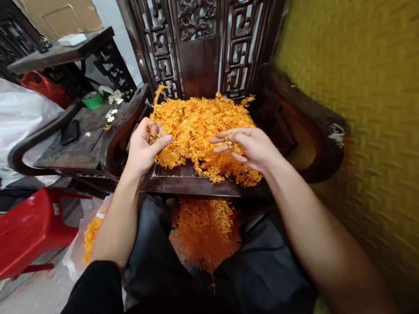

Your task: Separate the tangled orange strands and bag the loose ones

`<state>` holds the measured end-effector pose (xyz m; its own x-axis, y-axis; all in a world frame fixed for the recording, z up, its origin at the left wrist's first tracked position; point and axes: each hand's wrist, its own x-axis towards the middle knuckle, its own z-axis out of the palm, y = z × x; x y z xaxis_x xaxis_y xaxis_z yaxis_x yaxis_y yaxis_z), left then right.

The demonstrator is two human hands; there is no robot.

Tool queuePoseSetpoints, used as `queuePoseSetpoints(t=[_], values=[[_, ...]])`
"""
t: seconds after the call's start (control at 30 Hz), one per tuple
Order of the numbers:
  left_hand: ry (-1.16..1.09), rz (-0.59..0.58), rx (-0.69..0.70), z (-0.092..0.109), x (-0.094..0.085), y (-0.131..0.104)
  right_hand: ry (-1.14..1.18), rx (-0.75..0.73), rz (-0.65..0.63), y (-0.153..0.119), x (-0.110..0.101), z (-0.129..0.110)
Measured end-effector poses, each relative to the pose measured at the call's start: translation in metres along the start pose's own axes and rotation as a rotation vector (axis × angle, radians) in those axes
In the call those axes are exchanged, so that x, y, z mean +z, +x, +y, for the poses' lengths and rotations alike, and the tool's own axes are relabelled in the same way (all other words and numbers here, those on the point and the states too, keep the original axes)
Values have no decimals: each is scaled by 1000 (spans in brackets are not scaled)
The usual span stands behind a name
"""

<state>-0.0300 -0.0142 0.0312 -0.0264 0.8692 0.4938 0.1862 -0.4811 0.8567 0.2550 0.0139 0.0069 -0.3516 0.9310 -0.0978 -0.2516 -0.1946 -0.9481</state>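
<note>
A heap of orange, branching plastic-looking pieces (195, 119) lies on the seat of a dark carved wooden chair (197, 187). My left hand (145, 143) is at the heap's left side, fingers curled and thumb stretched along them. From behind these fingers rises an orange sprig (158, 94), which appears to be in their grip; the grip itself is partly hidden. Over the right part of the heap is my right hand (249, 147), its fingers spread apart. Small orange bits show between those fingers, and whether they cling to the hand I cannot tell.
Between my legs hangs a bunch of thin orange branching pieces (205, 228). A bag with orange pieces (82, 243) stands at lower left, beside a red plastic stool (26, 225). Another wooden chair (79, 152) bears a dark phone-like object (70, 132). A yellow textured surface (375, 96) rises on the right.
</note>
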Motion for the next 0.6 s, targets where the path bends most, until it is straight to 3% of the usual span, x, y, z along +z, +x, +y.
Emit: queuePoseSetpoints(t=[0.3, 0.47, 0.6], values=[[-204, -239, -265, 6, 19, -4, 327, 101, -268, 6, 15, 13], [-276, -322, -410, 12, 32, -8, 349, 311, -476, 10, 33, 16], [-245, -335, -441, 11, 29, -6, 273, 345, -626, 10, 36, 13]])
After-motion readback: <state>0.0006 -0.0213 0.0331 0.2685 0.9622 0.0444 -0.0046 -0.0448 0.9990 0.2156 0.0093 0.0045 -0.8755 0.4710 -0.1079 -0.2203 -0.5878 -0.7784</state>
